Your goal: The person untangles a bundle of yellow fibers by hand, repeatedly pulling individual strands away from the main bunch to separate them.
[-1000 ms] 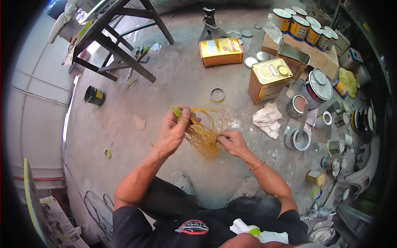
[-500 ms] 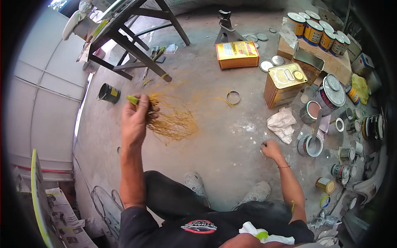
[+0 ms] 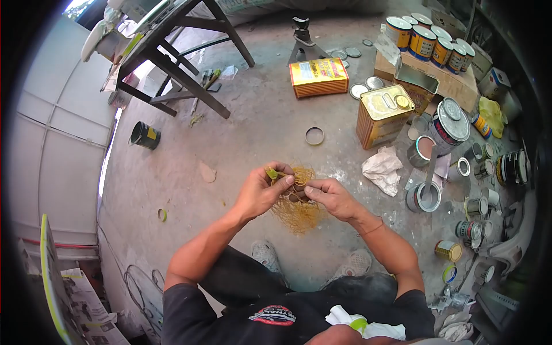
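A bundle of thin yellow-brown fibres (image 3: 298,215) hangs in front of me at the middle of the view, with a yellow-green band (image 3: 272,173) at its upper left end. My left hand (image 3: 261,190) is closed on the bundle near this band. From the right, my right hand (image 3: 333,198) pinches the fibres between thumb and fingers, its fingertips close to those of my left hand. The loose strands spread out below both hands, over the concrete floor.
A dark wooden stand (image 3: 184,75) is at the upper left, a black can (image 3: 145,135) below it. Ahead lie a yellow thinner tin (image 3: 319,77), a ring (image 3: 314,135) and an upright tin (image 3: 384,115). A white cloth (image 3: 383,170) and several paint cans are at the right.
My left hand has brought the bundle from the left to the middle. My right hand has moved left and up and has taken hold of the fibres. The view has shifted slightly.
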`<state>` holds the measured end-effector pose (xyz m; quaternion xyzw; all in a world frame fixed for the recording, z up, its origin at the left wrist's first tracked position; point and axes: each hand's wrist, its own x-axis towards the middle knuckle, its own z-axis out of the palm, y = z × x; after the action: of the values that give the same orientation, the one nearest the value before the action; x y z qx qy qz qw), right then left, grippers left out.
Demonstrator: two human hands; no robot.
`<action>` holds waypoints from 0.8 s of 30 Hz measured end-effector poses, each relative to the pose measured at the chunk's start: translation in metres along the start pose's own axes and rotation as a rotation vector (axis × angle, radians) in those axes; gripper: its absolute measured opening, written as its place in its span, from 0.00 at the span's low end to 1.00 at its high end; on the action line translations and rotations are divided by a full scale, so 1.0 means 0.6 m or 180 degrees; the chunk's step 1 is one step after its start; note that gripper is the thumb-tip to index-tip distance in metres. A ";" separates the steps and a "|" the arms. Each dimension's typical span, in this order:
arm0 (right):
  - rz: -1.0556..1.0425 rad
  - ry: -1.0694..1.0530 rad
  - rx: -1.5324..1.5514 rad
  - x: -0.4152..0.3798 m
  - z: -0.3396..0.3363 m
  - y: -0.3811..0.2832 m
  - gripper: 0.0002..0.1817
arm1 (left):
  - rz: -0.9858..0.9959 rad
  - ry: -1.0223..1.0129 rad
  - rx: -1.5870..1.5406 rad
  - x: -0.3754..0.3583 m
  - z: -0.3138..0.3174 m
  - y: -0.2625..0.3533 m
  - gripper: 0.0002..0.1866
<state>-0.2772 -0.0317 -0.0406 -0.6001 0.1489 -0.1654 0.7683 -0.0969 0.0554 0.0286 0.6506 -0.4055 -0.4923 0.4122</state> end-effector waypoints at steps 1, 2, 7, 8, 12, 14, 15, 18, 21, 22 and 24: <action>0.0002 -0.0176 0.0732 -0.003 0.000 0.002 0.15 | 0.0057 0.0075 0.0587 0.000 0.003 0.000 0.08; 0.0006 -0.0170 0.0730 -0.004 -0.002 0.001 0.15 | 0.0056 0.0069 0.0582 0.002 0.008 -0.003 0.08; 0.0643 0.0616 0.0857 -0.002 0.009 0.014 0.13 | 0.0565 0.0240 0.1081 0.014 0.020 -0.016 0.05; 0.0664 0.0621 0.0858 0.000 0.013 0.016 0.13 | 0.0551 0.0235 0.1066 0.011 0.023 -0.016 0.05; 0.0467 0.0986 -0.0566 0.006 0.029 0.025 0.14 | 0.1049 0.0394 0.1329 0.004 0.036 -0.009 0.04; 0.0206 0.1161 -0.0917 0.000 0.028 0.035 0.15 | 0.1582 0.0692 0.1189 -0.003 0.024 0.027 0.03; 0.0425 0.1115 -0.1361 -0.007 0.022 0.059 0.15 | 0.1455 0.1091 0.0701 -0.007 0.001 0.061 0.06; 0.0800 0.1348 -0.2198 -0.073 -0.029 0.292 0.15 | 0.2566 0.2653 0.0042 -0.032 -0.134 0.175 0.08; 0.1302 0.2351 -0.2520 -0.211 -0.163 0.420 0.17 | 0.2049 0.3339 0.0248 -0.062 -0.282 0.149 0.10; 0.1325 0.2481 -0.2724 -0.212 -0.190 0.412 0.17 | 0.1730 0.2746 0.0102 -0.056 -0.288 0.118 0.10; 0.1430 0.2444 -0.2806 -0.177 -0.219 0.346 0.17 | 0.1150 0.1854 -0.0471 -0.039 -0.274 0.065 0.13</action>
<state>-0.4136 -0.0536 -0.2699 -0.7124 0.5911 -0.1267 0.3563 0.0544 0.0870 0.1014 0.6499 -0.3427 -0.2331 0.6371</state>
